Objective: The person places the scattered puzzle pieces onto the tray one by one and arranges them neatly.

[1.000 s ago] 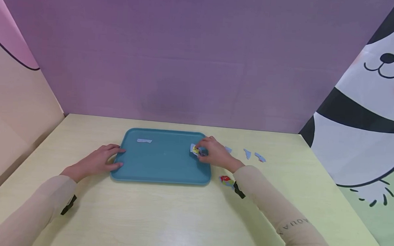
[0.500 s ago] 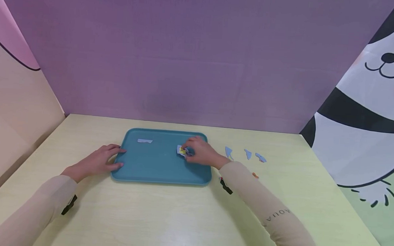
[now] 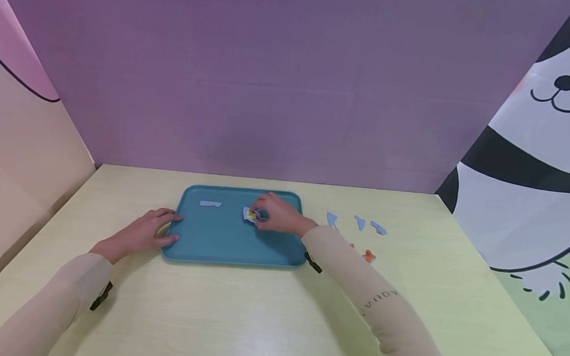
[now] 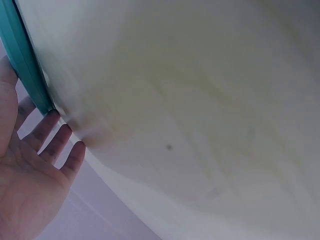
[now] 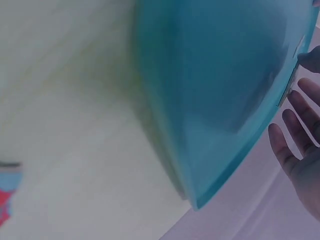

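A blue-green tray (image 3: 224, 245) lies on the table. My left hand (image 3: 141, 233) rests at its left rim, with the fingertips and thumb over the edge. In the left wrist view those fingers (image 4: 56, 142) are fairly straight and spread beside the rim. Over the middle of the tray, my right hand (image 3: 278, 216) pinches a flat puzzle piece (image 3: 247, 215) printed in pale blue and yellow. The piece (image 5: 288, 89) appears edge-on between thumb and forefinger in the right wrist view. A narrow pale-blue piece (image 3: 210, 203) lies near the tray's back left.
To the right of the tray, loose pale-blue pieces lie on the table: a larger one (image 3: 331, 219), a small one (image 3: 360, 223) and another (image 3: 379, 228). Nearer is an orange-printed piece (image 3: 369, 256), close by my right sleeve (image 3: 357, 282). A purple backdrop (image 3: 269, 92) stands behind the table.
My right hand has carried the puzzle piece leftward, from the tray's right side to its middle. The orange piece has come out from behind the sleeve. My left hand has stayed put.
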`<state>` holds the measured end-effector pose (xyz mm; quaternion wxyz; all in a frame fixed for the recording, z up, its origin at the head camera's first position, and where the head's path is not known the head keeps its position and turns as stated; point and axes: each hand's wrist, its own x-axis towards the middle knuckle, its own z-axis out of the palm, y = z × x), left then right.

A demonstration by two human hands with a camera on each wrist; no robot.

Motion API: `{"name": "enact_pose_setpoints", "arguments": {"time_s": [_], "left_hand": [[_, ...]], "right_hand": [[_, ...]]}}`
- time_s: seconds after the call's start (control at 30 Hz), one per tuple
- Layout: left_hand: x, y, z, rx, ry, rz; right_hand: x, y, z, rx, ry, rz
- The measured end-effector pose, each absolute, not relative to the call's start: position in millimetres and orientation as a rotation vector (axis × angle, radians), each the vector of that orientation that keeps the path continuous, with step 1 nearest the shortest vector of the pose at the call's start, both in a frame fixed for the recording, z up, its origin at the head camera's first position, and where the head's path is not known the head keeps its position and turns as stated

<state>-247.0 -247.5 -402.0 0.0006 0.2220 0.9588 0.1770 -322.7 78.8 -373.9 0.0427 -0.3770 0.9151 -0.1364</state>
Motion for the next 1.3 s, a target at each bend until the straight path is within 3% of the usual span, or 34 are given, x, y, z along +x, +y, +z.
{"name": "enact_pose_setpoints", "arguments": {"time_s": [1.3], "left_hand": [[-247, -249, -405, 0.697, 3.025, 0.573]], "right_hand": [[-357, 38, -370, -1.047, 2.747, -0.426]]}}
